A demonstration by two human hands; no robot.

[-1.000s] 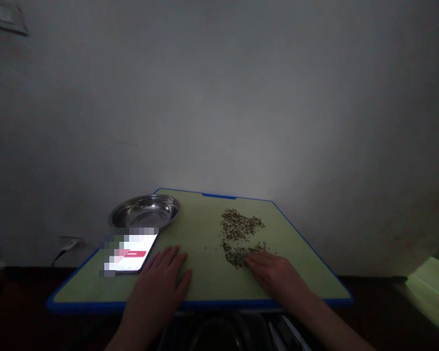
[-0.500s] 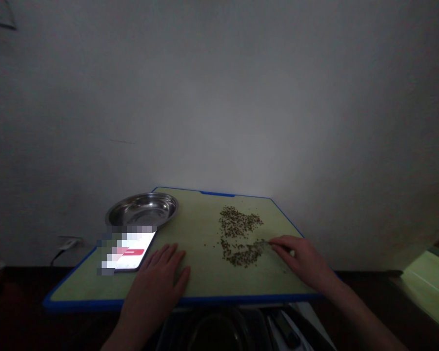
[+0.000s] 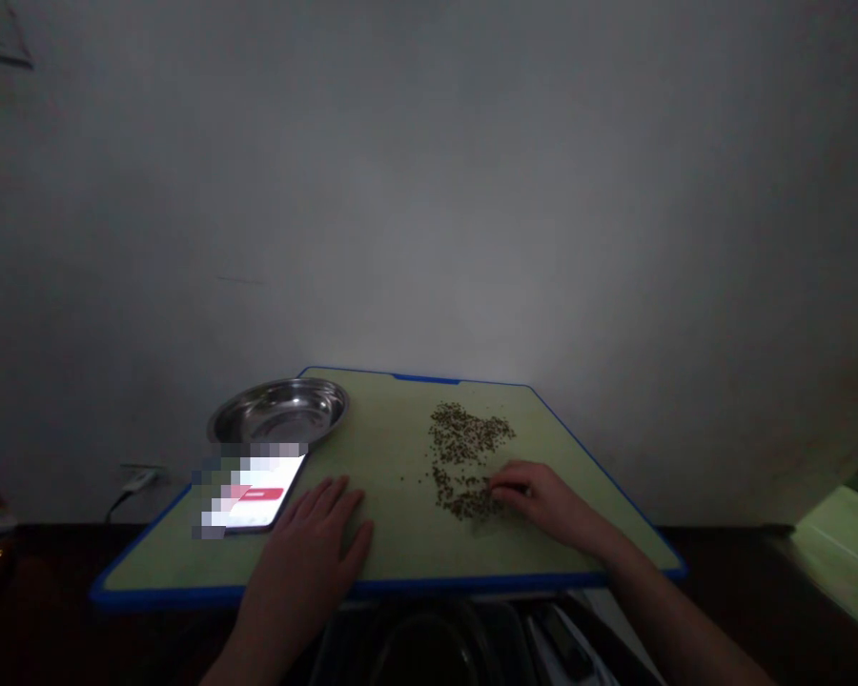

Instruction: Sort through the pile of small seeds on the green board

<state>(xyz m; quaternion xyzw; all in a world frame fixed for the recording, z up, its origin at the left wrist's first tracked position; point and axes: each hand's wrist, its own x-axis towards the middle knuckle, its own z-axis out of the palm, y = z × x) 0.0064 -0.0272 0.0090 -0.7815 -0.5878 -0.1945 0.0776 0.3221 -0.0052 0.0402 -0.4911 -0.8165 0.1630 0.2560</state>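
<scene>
Small brown grains (image 3: 468, 435) lie scattered in two loose patches on a pale green tabletop (image 3: 378, 429) with a blue edge. My right hand (image 3: 533, 491) is at the right side of the nearer patch, thumb and fingers pinched together. Whatever is in the pinch is too small and dim to name; a faint see-through shape shows just below the fingertips. Flat on the tabletop rests my left hand (image 3: 307, 543), fingers stretched out, holding nothing. Its fingertips are beside a phone (image 3: 264, 494) with a lit screen, partly pixelated.
A shiny steel bowl (image 3: 282, 410) stands at the back left, behind the phone. The far edge of the table meets a grey wall (image 3: 429, 210). Below the front edge are dark objects, partly hidden. A plug with a cable (image 3: 137, 480) is on the wall at left.
My right hand has moved left, from the right side of the nearer patch in among its grains, still pinched. My left hand, the phone and the bowl have stayed in place.
</scene>
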